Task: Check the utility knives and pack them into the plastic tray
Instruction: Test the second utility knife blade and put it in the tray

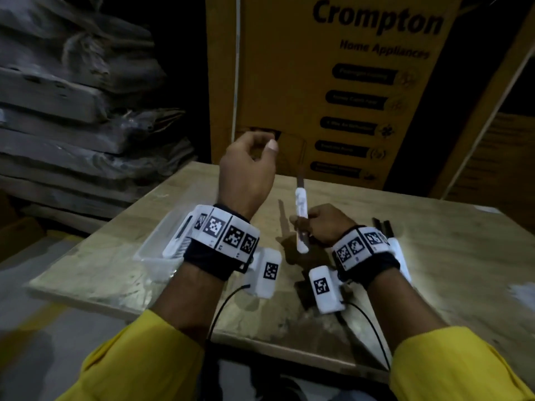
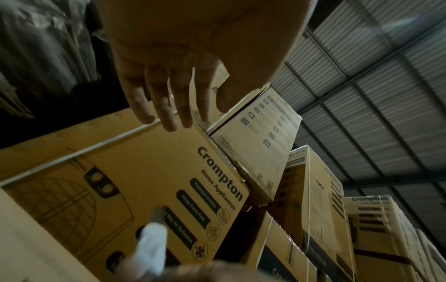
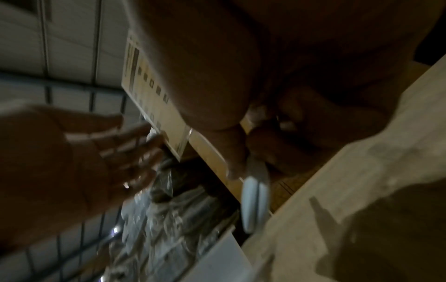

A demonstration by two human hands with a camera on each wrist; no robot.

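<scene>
My right hand (image 1: 314, 225) grips a white utility knife (image 1: 301, 211) upright above the table, its blade (image 1: 300, 175) extended at the top. In the right wrist view the knife's (image 3: 254, 198) white handle end shows below my curled fingers. The left hand (image 1: 252, 166) is raised higher, to the left of the knife, holding nothing; in the left wrist view its fingers (image 2: 166, 103) hang straight and relaxed. The clear plastic tray (image 1: 157, 250) sits on the table at the left, partly hidden by my left wrist, with a white knife (image 1: 176, 241) in it.
More knives (image 1: 389, 235) lie on the wooden table (image 1: 434, 256) behind my right wrist. A large yellow Crompton carton (image 1: 333, 82) stands at the table's far edge. Wrapped stacks (image 1: 72, 111) fill the left. The table's left front edge drops to the floor.
</scene>
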